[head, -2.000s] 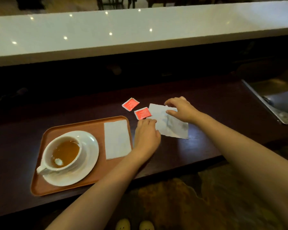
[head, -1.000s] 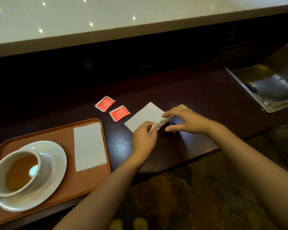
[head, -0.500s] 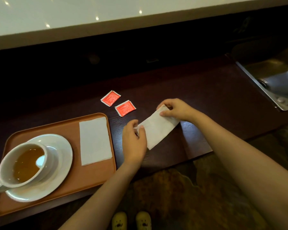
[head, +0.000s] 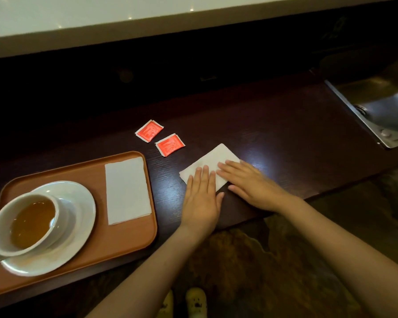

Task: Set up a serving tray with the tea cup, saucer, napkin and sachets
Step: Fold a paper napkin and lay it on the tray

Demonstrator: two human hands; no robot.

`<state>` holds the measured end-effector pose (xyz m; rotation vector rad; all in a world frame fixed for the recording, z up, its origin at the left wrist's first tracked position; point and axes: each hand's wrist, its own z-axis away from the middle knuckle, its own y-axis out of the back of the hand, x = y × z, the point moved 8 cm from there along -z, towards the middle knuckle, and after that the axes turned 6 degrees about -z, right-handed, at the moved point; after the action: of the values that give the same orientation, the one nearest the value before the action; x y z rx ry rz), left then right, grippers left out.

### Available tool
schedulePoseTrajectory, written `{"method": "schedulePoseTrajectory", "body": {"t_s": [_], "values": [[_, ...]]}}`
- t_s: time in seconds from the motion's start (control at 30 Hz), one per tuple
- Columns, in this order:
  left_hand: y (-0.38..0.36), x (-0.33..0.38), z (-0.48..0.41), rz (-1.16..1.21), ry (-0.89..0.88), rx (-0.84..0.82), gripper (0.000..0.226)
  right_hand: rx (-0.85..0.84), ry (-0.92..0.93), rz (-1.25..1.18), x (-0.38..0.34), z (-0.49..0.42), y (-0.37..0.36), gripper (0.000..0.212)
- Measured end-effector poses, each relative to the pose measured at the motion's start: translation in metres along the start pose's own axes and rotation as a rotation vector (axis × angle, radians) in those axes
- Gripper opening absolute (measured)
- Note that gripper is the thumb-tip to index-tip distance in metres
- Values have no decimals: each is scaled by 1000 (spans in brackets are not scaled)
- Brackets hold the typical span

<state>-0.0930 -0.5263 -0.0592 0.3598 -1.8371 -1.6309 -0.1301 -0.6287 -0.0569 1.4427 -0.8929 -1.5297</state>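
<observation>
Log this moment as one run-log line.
step: pressing folded napkin flat on counter | left hand, right hand: open, palms down | tray: cup, saucer, one napkin | sachets: off tray

I stand at what looks like a café or bar service counter; a dark wooden worktop [head: 274,138] runs before me; a pale raised counter [head: 78,17] sits beyond it; a steel sink [head: 381,111] is set into its right end.

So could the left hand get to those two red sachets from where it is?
Probably yes. The left hand lies flat on the folded napkin, and only bare counter separates it from the red sachets, which lie just beyond.
</observation>
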Motion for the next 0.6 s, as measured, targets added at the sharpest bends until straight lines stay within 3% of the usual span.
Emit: {"method": "schedulePoseTrajectory", "body": {"t_s": [0.17,0.37,0.5,0.6], "values": [[-4,-1,-2,-36,12,-12,58,127,-88,3,27,1,26,42],[4,0,-9,-69,57,-17,58,262,-56,61,17,-8,46,24],[24,3,-14,-75,66,66,45,317,-91,-141,9,-16,65,17],[49,-9,-12,190,117,151,32,262,-97,-325,-7,-25,80,13]]}}
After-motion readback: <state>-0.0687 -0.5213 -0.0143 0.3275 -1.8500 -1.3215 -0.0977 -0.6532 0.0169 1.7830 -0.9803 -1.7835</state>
